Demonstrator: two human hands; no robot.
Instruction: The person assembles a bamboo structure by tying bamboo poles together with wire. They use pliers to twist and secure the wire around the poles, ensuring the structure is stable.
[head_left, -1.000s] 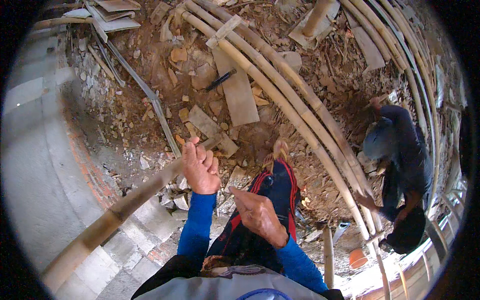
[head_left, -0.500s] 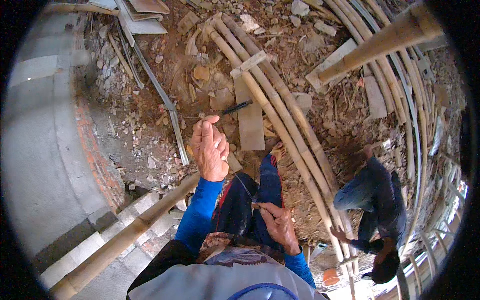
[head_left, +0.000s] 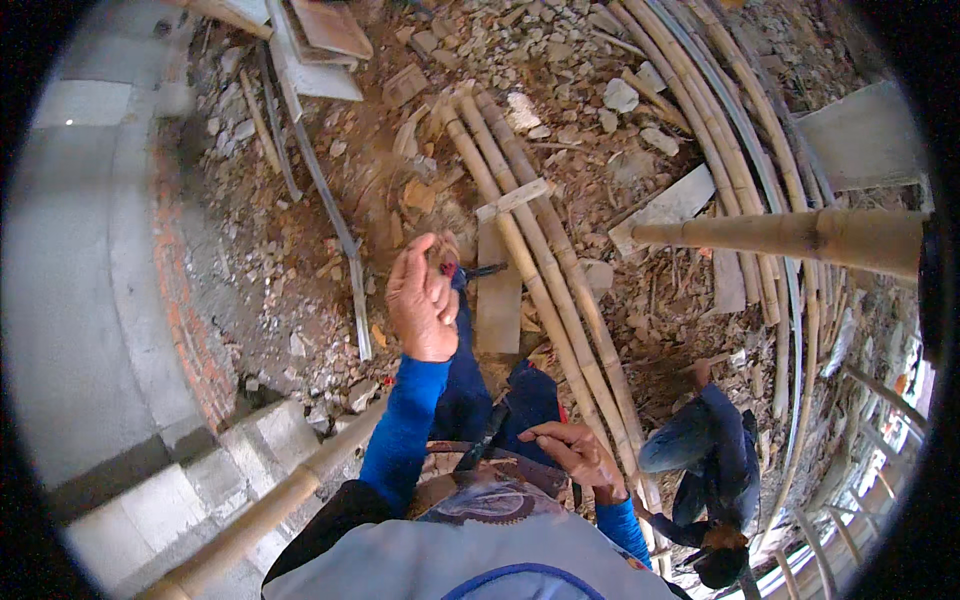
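High above rubble: left hand (head_left: 424, 300) raised, gripping small red-and-black tool (head_left: 462, 271); right hand (head_left: 570, 452) curled at waist pouch (head_left: 480, 490), grip unclear.

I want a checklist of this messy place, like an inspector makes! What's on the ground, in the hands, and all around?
Surface: rubble-strewn ground, dirt and broken masonry.
Job's things: small dark tool, red at the grip, in the left hand.
Clutter: bamboo poles, flat boards, metal strip.
Grippers: left hand raised, closed on the tool; right hand at the waist pouch.
Cables: nothing seen.
Surroundings: brick-edged wall, another person below.
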